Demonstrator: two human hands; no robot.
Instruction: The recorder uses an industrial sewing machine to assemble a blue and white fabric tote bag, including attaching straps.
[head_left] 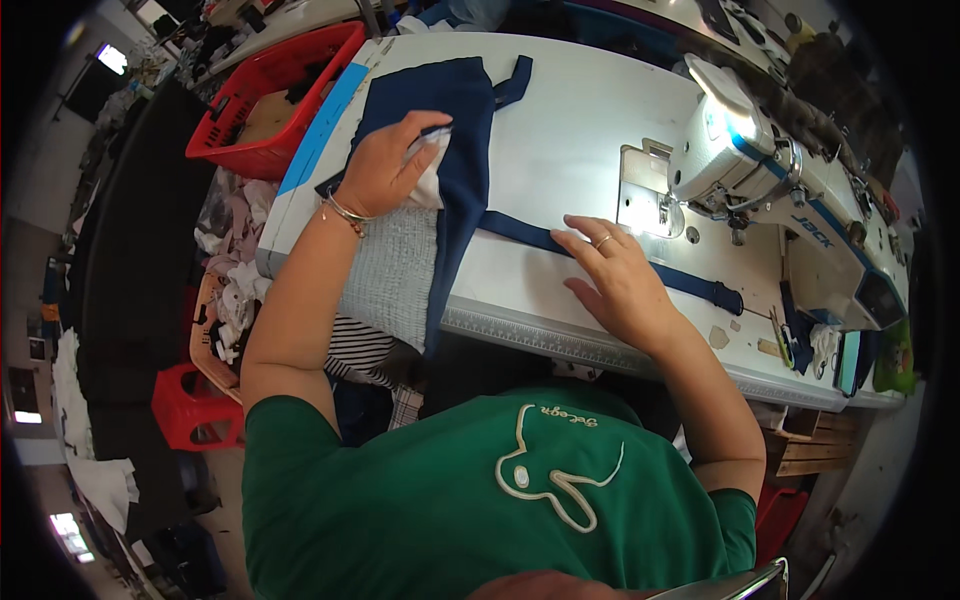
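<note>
Across white sewing table point(570, 130), set navy cloth point(468, 170) at left, navy strap point(690, 282) at right.
Parted thumb and fingers of left hand point(383, 172) around pale cloth point(428, 187), likely to control layers; could not confirm a pinch. Spread fingers of right hand point(625, 285) loosely over navy strap, likely to steady it. Farther out, noted grey ribbed fabric point(390, 265) draped past near edge and sewing machine point(725, 150) beyond right hand.

Navy fabric point(468, 170) lies left of a long navy strap point(690, 281)

Free tabletop point(570, 125) stretches beyond the navy strap point(515, 230); rightward, the sewing machine point(725, 155) obstructs.
</note>
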